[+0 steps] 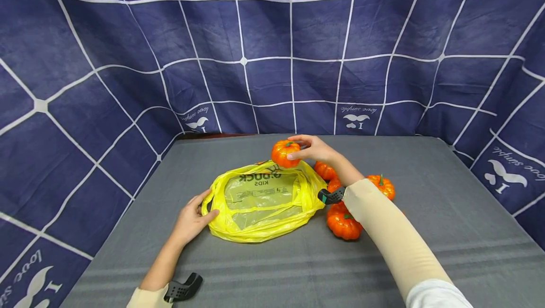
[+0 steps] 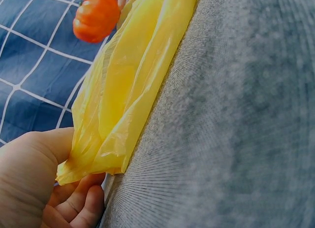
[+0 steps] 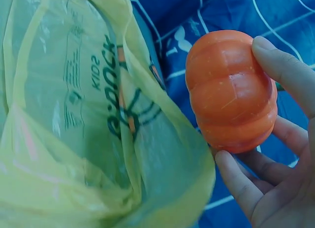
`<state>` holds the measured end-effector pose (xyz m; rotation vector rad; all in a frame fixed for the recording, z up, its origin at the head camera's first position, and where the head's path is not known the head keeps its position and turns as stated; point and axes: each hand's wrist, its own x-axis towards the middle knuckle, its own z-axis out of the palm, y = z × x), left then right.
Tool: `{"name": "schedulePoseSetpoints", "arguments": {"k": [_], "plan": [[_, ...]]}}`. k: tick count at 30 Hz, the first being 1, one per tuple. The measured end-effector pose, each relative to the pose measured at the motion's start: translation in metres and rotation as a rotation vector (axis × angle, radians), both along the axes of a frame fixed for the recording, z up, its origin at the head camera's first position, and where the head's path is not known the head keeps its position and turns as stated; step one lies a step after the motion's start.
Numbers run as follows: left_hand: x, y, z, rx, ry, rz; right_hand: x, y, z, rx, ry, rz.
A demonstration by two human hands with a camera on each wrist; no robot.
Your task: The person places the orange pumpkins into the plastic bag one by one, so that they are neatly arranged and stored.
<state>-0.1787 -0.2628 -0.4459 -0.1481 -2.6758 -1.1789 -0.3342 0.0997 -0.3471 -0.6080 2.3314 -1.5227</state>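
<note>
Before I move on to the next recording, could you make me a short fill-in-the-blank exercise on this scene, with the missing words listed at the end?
1. The left hand pinches the edge of a bag whose colour is ____.
2. The right hand holds a pumpkin whose colour is ____.
3. In the head view, the other pumpkins lie to the ____ of the bag.
4. The word printed beneath DUCK on the bag is ____.

Missing words: yellow; orange; right; KIDS.

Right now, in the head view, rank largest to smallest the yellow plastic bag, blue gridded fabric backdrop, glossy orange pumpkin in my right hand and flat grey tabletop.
1. Blue backdrop
2. Grey tabletop
3. Yellow bag
4. Orange pumpkin
</note>
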Motion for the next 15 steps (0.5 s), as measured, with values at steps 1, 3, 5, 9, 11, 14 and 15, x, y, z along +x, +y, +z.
{"name": "schedulePoseSetpoints", "arguments": {"k": [1,3,5,9,11,14,15], "plan": [[0.0,0.0,0.0,-0.001,0.003,-0.001,0.001,-0.003,0.0,0.008,0.009,0.003],[0.001,0.0,0.001,-0.001,0.005,-0.001,0.002,-0.01,0.0,0.01,0.011,0.014],[0.001,0.0,0.002,-0.002,0.009,-0.003,0.004,-0.016,0.0,0.005,0.012,0.03],[0.001,0.001,0.002,-0.007,0.016,-0.004,0.008,-0.031,-0.002,-0.02,0.011,0.06],[0.001,0.001,0.002,-0.01,0.023,-0.007,0.01,-0.038,-0.004,-0.015,0.017,0.069],[0.002,0.001,0.001,-0.017,0.035,-0.013,0.012,-0.049,-0.008,0.01,0.029,0.08],[0.002,0.001,0.0,-0.018,0.036,-0.014,0.013,-0.052,-0.009,0.012,0.027,0.084]]}}
